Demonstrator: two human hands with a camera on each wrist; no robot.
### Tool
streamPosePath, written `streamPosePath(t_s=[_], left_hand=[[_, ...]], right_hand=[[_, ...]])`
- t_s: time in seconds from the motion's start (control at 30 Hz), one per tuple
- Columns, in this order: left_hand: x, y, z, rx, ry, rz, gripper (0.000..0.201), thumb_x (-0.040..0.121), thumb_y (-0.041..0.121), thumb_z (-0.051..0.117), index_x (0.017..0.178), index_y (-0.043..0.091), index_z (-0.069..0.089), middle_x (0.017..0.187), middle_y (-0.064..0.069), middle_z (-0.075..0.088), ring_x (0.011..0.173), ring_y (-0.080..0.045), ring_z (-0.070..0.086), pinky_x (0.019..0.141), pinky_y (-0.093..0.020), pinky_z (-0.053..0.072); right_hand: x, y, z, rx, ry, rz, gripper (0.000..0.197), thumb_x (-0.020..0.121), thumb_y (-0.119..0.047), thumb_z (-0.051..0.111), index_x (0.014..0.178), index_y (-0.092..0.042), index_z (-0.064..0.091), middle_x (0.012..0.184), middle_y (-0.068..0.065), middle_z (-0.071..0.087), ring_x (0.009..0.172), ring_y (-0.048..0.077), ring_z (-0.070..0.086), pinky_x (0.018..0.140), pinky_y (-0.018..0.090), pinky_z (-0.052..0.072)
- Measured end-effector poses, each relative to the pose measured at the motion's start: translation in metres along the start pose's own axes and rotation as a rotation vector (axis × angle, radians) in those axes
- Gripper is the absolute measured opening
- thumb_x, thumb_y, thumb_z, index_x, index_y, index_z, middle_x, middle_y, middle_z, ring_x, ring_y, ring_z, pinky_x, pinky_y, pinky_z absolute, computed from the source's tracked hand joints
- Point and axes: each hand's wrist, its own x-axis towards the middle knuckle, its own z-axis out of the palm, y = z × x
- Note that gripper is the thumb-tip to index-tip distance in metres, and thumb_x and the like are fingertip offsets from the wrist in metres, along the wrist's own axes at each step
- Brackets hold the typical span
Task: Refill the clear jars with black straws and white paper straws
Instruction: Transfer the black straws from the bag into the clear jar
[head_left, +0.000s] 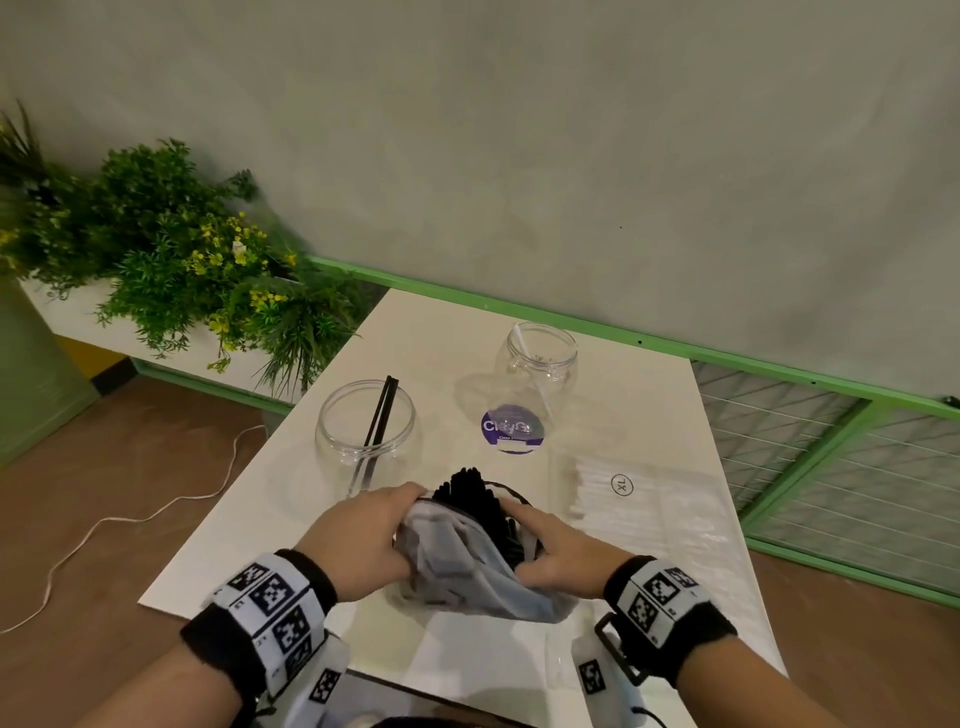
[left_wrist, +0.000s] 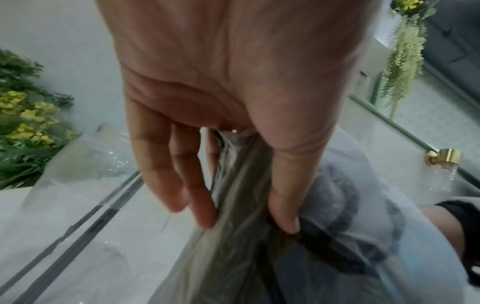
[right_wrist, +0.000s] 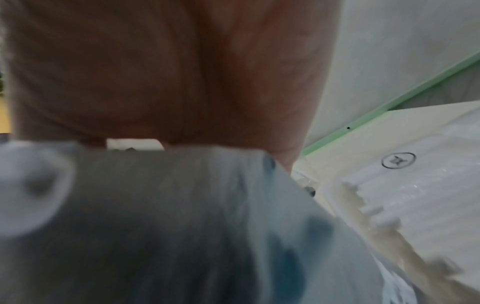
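I see a bundle of black straws (head_left: 480, 501) poking out of a translucent plastic bag (head_left: 462, 566) at the table's near edge. Behind stand two clear jars: the left jar (head_left: 365, 434) holds two black straws, the right jar (head_left: 537, 364) one white straw. A pack of white paper straws (head_left: 644, 501) lies flat at the right.

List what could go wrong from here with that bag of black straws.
1. Both the left hand and right hand grip only the thin plastic bag; it may tear or slip.
2. The black straws poke out of the open mouth and could spill onto the table.
3. The near jar stands close and might get knocked.
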Motion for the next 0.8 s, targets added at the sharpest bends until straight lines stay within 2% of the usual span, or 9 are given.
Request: streamPosePath(t_s=[0.1, 0.23, 0.37, 0.43, 0.5, 0.57, 0.67, 0.73, 0.8], left_hand=[[-0.001, -0.002, -0.002, -0.097, 0.071, -0.012, 0.018, 0.077, 0.021, 0.06, 0.093, 0.023, 0.052, 0.087, 0.004, 0.063, 0.08, -0.019, 0.058, 0.069, -0.033, 0.048], [0.001, -0.003, -0.007, -0.219, 0.134, -0.032, 0.012, 0.078, 0.012, 0.06, 0.081, 0.017, 0.049, 0.076, 0.0, 0.061, 0.073, -0.023, 0.057, 0.068, -0.037, 0.047], [-0.003, -0.011, -0.015, -0.342, 0.091, -0.097, 0.014, 0.082, 0.012, 0.063, 0.087, 0.02, 0.052, 0.083, 0.0, 0.064, 0.079, -0.02, 0.058, 0.064, -0.022, 0.041], [-0.005, -0.014, -0.022, -0.37, -0.024, -0.163, 0.022, 0.084, 0.024, 0.062, 0.1, 0.029, 0.049, 0.094, 0.002, 0.064, 0.088, -0.017, 0.058, 0.071, -0.021, 0.043], [-0.008, -0.014, -0.031, -0.392, -0.118, -0.223, 0.05, 0.077, 0.04, 0.053, 0.125, 0.034, 0.04, 0.116, 0.001, 0.061, 0.103, -0.017, 0.057, 0.088, -0.03, 0.045], [-0.01, -0.008, -0.037, -0.434, -0.116, -0.217, 0.078, 0.071, 0.052, 0.048, 0.145, 0.04, 0.024, 0.143, 0.001, 0.044, 0.126, -0.017, 0.046, 0.103, -0.034, 0.038], [-0.006, 0.004, -0.035, -0.389, -0.077, -0.165, 0.106, 0.063, 0.079, 0.053, 0.151, 0.042, 0.007, 0.158, 0.007, 0.022, 0.141, -0.016, 0.03, 0.113, -0.038, 0.03], [0.0, 0.008, -0.027, -0.29, -0.08, -0.143, 0.118, 0.06, 0.079, 0.061, 0.152, 0.035, 0.004, 0.158, 0.004, 0.023, 0.141, -0.017, 0.03, 0.114, -0.038, 0.03], [0.007, 0.006, -0.019, -0.302, -0.073, -0.136, 0.113, 0.066, 0.061, 0.074, 0.152, 0.028, 0.009, 0.152, 0.0, 0.037, 0.135, -0.017, 0.041, 0.11, -0.034, 0.035]], right_hand=[[0.011, 0.001, 0.003, -0.07, 0.069, -0.076, 0.081, 0.071, -0.017, 0.077, 0.138, -0.039, 0.037, 0.114, -0.012, 0.065, 0.106, 0.003, 0.061, 0.096, 0.032, 0.049], [0.029, -0.004, 0.013, -0.105, 0.203, -0.165, 0.07, 0.061, -0.021, 0.083, 0.12, -0.038, 0.05, 0.117, -0.011, 0.063, 0.111, 0.008, 0.058, 0.096, 0.033, 0.047], [0.036, -0.012, 0.015, -0.065, 0.307, -0.188, 0.048, 0.061, -0.018, 0.078, 0.091, -0.041, 0.049, 0.092, -0.016, 0.059, 0.084, -0.007, 0.055, 0.075, 0.016, 0.043], [0.038, -0.012, 0.018, -0.062, 0.316, -0.224, 0.051, 0.066, -0.01, 0.079, 0.088, -0.045, 0.05, 0.091, -0.015, 0.061, 0.081, -0.006, 0.055, 0.074, 0.011, 0.041], [0.038, -0.013, 0.022, -0.067, 0.328, -0.256, 0.049, 0.069, -0.01, 0.079, 0.099, -0.04, 0.055, 0.099, -0.007, 0.062, 0.09, 0.004, 0.056, 0.077, 0.007, 0.039], [0.041, -0.009, 0.023, -0.077, 0.358, -0.247, 0.052, 0.07, -0.012, 0.079, 0.116, -0.025, 0.058, 0.107, -0.001, 0.06, 0.097, 0.008, 0.054, 0.08, 0.002, 0.035], [0.048, -0.001, 0.024, -0.117, 0.341, -0.246, 0.075, 0.071, -0.018, 0.079, 0.137, -0.025, 0.044, 0.122, 0.001, 0.053, 0.11, 0.007, 0.049, 0.09, 0.001, 0.03], [0.05, 0.0, 0.024, -0.143, 0.309, -0.232, 0.085, 0.071, -0.02, 0.079, 0.143, -0.026, 0.034, 0.127, 0.0, 0.047, 0.115, 0.003, 0.043, 0.093, 0.0, 0.027], [0.053, 0.0, 0.023, -0.155, 0.295, -0.225, 0.089, 0.069, -0.021, 0.079, 0.144, -0.024, 0.032, 0.129, -0.001, 0.045, 0.119, 0.005, 0.043, 0.097, 0.005, 0.029]])
